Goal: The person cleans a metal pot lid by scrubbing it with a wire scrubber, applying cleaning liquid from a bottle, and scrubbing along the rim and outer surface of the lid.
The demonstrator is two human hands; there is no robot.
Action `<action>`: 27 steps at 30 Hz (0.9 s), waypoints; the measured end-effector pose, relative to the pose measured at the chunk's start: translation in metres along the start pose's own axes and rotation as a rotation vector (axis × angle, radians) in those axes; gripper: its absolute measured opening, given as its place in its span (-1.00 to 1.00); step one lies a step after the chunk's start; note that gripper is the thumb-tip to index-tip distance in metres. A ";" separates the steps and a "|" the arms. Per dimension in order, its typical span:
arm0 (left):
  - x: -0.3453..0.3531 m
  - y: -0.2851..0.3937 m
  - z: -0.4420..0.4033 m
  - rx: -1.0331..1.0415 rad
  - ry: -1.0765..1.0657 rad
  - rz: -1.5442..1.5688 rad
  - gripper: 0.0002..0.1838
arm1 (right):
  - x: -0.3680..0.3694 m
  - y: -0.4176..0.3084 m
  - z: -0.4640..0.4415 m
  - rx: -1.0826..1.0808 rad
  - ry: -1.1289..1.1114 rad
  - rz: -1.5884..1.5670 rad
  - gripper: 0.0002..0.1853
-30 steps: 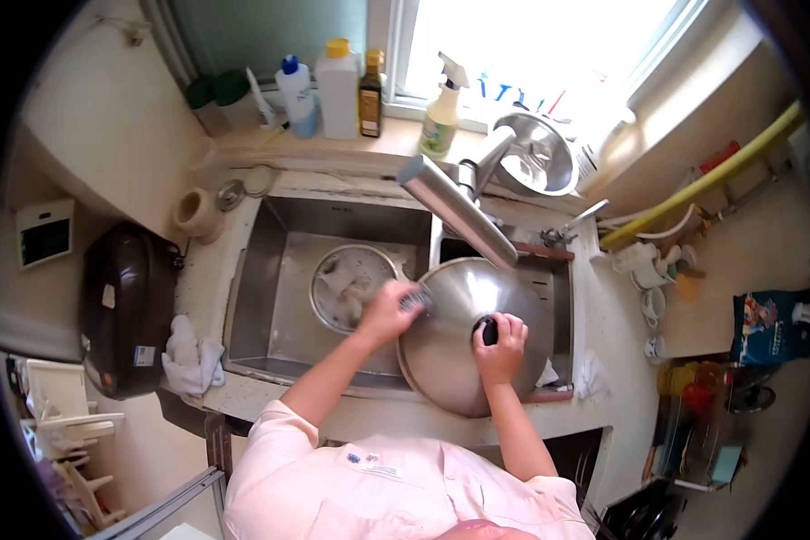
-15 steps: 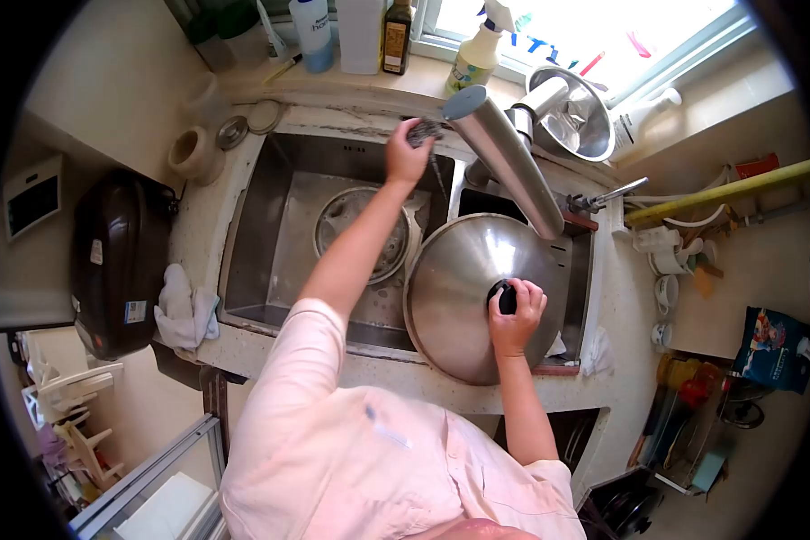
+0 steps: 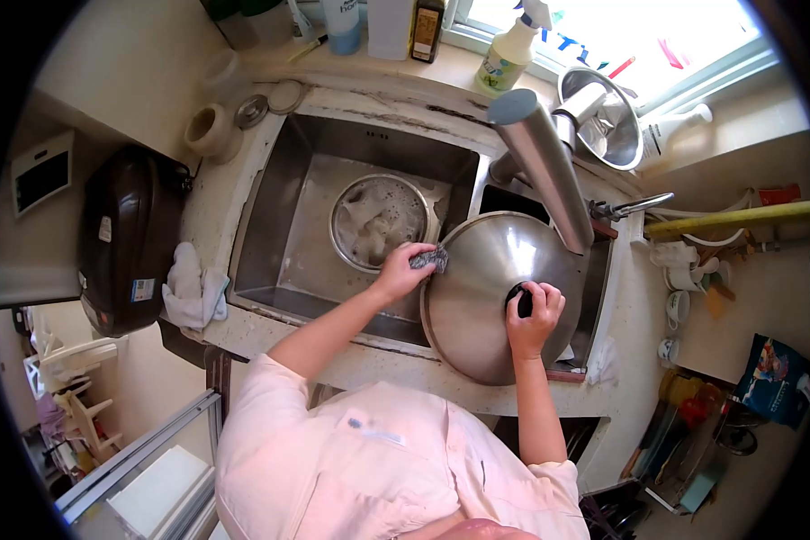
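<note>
A large domed metal lid (image 3: pixel 477 315) lies over the right basin of the sink, its dark knob (image 3: pixel 518 299) on top. My right hand (image 3: pixel 533 320) is closed around that knob. In my left hand (image 3: pixel 403 272) I hold a grey steel wool scrubber (image 3: pixel 430 260), close to the lid's left rim; whether it touches the metal I cannot tell. Behind my left hand, in the left basin, sits a round metal bowl (image 3: pixel 336 236) with a pale cloth-like thing and suds in it.
The double sink (image 3: pixel 270 207) has a thick metal faucet (image 3: pixel 549 175) over its right side. Along the back ledge stand a spray bottle (image 3: pixel 506 58), a dark bottle (image 3: pixel 427 31) and a metal basin (image 3: pixel 634 148). A white cloth (image 3: pixel 189 292) lies left of the sink.
My left hand has come down from the sink's back edge to the lid's left rim with the scrubber. My right hand stays on the knob. The view has shifted slightly.
</note>
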State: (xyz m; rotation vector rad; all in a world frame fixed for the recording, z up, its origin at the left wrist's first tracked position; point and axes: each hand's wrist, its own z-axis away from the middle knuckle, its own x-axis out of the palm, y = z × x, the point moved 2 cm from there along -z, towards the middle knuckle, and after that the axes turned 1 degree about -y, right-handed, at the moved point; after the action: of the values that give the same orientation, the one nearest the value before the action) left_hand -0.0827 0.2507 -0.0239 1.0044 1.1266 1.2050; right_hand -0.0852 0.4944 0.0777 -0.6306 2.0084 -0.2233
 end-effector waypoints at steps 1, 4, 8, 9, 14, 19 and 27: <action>-0.002 0.001 -0.010 0.034 0.012 -0.088 -0.66 | 0.000 -0.001 0.000 -0.004 -0.003 0.009 -0.77; -0.003 0.018 -0.048 0.068 -0.061 -0.186 -0.73 | 0.000 0.000 -0.001 -0.017 -0.025 0.022 -0.78; 0.013 0.016 -0.119 0.223 -0.154 -0.377 -0.73 | 0.001 0.000 -0.001 -0.038 -0.028 0.047 -0.79; 0.024 0.017 -0.135 0.240 -0.164 -0.419 -0.72 | 0.000 -0.001 -0.001 -0.040 -0.030 0.049 -0.79; 0.025 0.029 -0.138 0.070 -0.221 -0.415 -0.75 | 0.002 0.004 -0.002 -0.034 -0.047 0.040 -0.79; -0.011 0.023 -0.085 -0.034 -0.218 -0.339 -0.76 | 0.001 -0.002 -0.006 -0.061 -0.046 0.012 -0.77; 0.049 -0.024 -0.149 0.204 0.020 -0.308 -0.80 | -0.002 -0.004 -0.005 -0.074 -0.075 -0.044 -0.75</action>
State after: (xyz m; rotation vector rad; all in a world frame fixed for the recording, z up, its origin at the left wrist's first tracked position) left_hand -0.2243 0.2958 -0.0780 0.9302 1.3851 0.8675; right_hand -0.0871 0.4914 0.0833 -0.7201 1.9385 -0.1505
